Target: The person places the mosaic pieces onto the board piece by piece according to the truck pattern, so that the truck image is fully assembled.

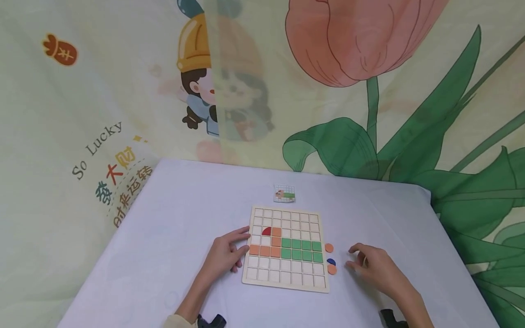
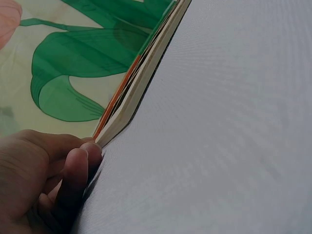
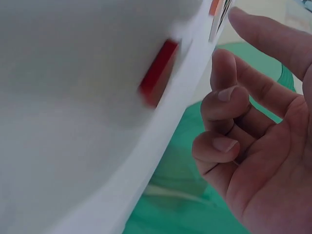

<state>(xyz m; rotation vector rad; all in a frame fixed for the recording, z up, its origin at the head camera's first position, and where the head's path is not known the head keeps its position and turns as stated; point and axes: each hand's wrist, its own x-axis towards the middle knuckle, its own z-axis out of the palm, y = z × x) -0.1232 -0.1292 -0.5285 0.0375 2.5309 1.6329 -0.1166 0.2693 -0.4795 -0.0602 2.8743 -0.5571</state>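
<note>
A square wooden grid board (image 1: 285,280) lies on the table with coloured pieces in some cells: a red quarter-round piece (image 1: 267,231), several orange squares (image 1: 276,241) and a block of green squares (image 1: 301,250). My left hand (image 1: 223,253) touches the board's left edge with its fingertips; the left wrist view shows them against the board's rim (image 2: 122,114). To the right of the board, my right hand (image 1: 379,269) hovers with loosely bent fingers and nothing in them. In the right wrist view a blurred red piece (image 3: 160,73) lies on the table near that hand.
Beside the board's right edge lie an orange disc (image 1: 329,248), a blue half-round piece (image 1: 331,262) and another orange disc (image 1: 332,269). A small pattern card (image 1: 284,193) lies beyond the board. White cloth (image 1: 184,205) covers the table; a printed curtain (image 1: 254,91) hangs behind.
</note>
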